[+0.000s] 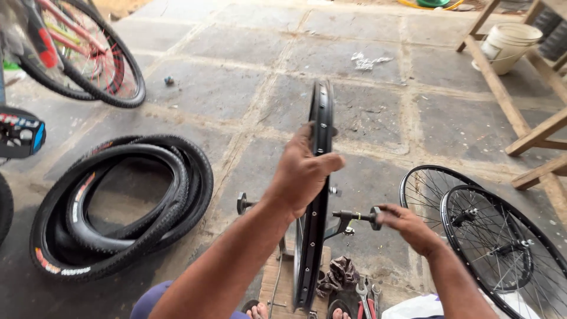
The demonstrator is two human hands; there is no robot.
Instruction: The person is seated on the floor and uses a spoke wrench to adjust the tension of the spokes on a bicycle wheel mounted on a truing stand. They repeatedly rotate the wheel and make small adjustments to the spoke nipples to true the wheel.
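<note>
The rim (314, 201) is held upright, edge-on, by the left hand (301, 174), which is closed around it. Right of the rim, a knob (375, 218) is pinched by the right hand (407, 227). The rim's bottom is cut off, and its spokes cannot be seen.

We lose the spoked wheel (508, 248) off the right edge, the bicycle (77, 47) top-left is cropped, and the spanners (365, 295) run out below.

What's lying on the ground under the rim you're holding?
Under the rim: a wooden board, a dark rag and wrenches. The left hand grips the rim; its lowest edge is cut off by the frame.
</note>
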